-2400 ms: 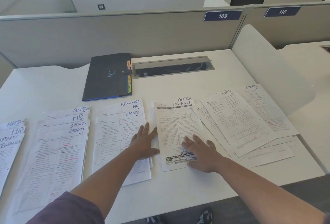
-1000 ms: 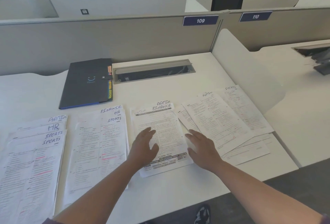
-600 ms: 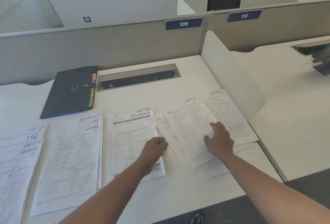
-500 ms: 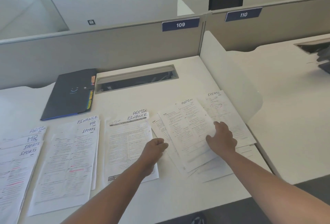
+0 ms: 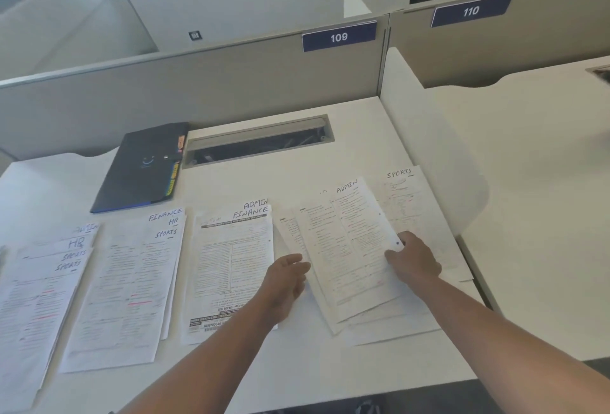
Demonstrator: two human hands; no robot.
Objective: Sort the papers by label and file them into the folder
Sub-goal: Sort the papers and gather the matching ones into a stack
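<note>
Papers [image 5: 350,248] marked ADMIN lay long-way up the desk [image 5: 363,136], top leaning left. Right hand [image 5: 412,260] pinched their right edge; left hand [image 5: 287,281] hovered beside them, fingers loose.

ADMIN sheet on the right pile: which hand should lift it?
Probably the right hand: it already pinches the ADMIN sheet at its right edge. The left hand hovers open beside the sheet's left edge, holding nothing.

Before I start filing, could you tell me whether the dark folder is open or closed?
Closed: the folder lies flat on the desk with its cover down and snap tab across the edge.
</note>
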